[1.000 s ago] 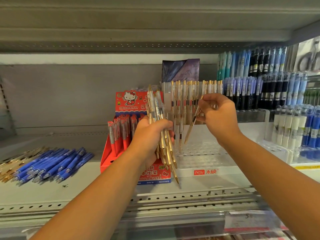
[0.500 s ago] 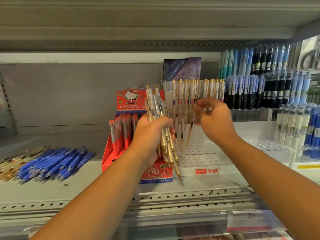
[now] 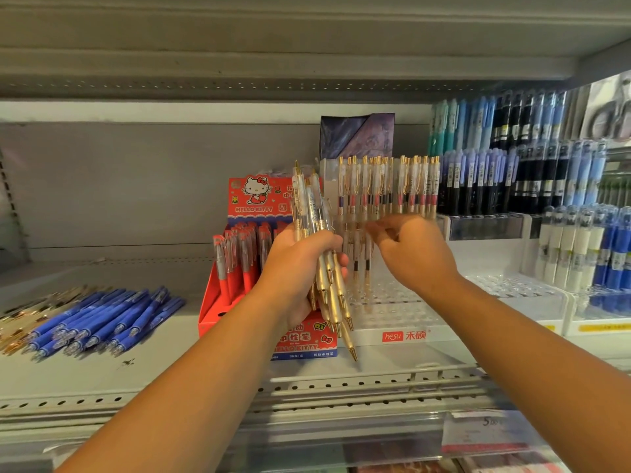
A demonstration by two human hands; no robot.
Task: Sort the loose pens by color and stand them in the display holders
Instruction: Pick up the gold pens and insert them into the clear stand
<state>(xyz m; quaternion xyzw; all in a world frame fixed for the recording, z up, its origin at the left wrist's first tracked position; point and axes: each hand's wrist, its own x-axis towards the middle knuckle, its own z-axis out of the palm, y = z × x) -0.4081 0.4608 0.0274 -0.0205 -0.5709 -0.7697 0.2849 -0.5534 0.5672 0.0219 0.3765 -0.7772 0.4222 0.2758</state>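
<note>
**Gold-trimmed pens in hand at the clear holder**

The left hand [image 3: 300, 264] is wrapped round a bundle of pens [image 3: 309, 203], held just left of the clear display holder [image 3: 406, 336]. These pens have pale, see-through barrels with gold clips, gold push buttons and gold tips. The tips point down and fan out over the holder's front left corner.

The right hand [image 3: 415, 256] is over the holder, its fingers bent toward the standing pens [image 3: 386, 186]. Blur hides whether they pinch one.

The holder is a stepped clear rack of small holes with a red "hesu" label on its front. The same gold-trimmed pens fill its back row and a few stand lower at its left, while the front holes show bare.

Touching the holder's left side is a red Hello Kitty box [image 3: 259, 196] packed with upright red pens [image 3: 239, 254]. Further left of the holder, loose blue pens [image 3: 102, 319] lie in a heap on the shelf [image 3: 170, 370]. Right of the holder, more racks [image 3: 512, 179] carry blue, black and teal pens.
</note>
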